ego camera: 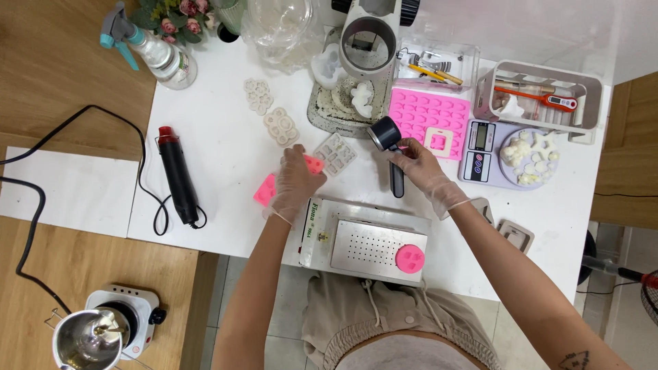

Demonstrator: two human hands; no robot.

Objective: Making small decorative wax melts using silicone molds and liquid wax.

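Closest to me sits a flat metal machine (363,243) with a perforated plate, and a round pink mould (410,258) rests on its right end, within easy reach of either hand

Just past it, my left hand (296,181) lies palm-down over a pink tray mould (274,185). The gloved fingers spread across it and grip its far edge, so it stays flat on the white table (219,157) while I work; only its pink corners show on either side of my hand

My right hand (419,168) is closed around the handle of a dark scoop (388,140), the cup end turned up and away from me, held clear of the table, between the clear mould (336,152) and the big pink sheet mould (430,116)

To my left a black heat gun (178,175) lies on its side with its cord trailing off the table. Further left and low, a steel pitcher (86,339) sits on a small hotplate (130,312), kept off the work surface

To my right a scale (480,154) carries a dish of white pieces (529,159). Beyond it a white caddy (541,96) holds a red thermometer (541,99)

Farthest off stand two pale flower moulds (271,113), a spray bottle (154,51), a grey tray (325,109) with white casts and a lamp-like head (370,41)
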